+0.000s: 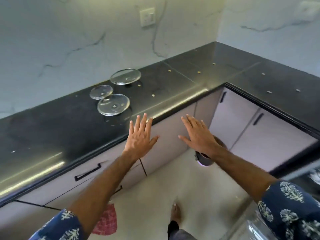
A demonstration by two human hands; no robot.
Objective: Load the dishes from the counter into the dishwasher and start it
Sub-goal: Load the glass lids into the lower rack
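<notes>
Three round glass lids lie flat on the black counter (52,129): a large lid (125,76) at the back, a small lid (101,91) to its left and a middle lid (113,104) nearest the front edge. My left hand (140,135) is held out flat with straight, spread fingers, its tips over the counter's front edge just right of the middle lid. My right hand (197,134) is also flat and spread, held in front of the cabinet fronts. Neither hand holds anything. No dishwasher is recognisable in view.
The L-shaped counter turns at the right corner (225,66). Pale cabinet doors with black handles (87,173) run below it. A small dark round object (204,159) sits on the floor under my right wrist. A red checked cloth (106,220) hangs low. A wall socket (147,16) is above.
</notes>
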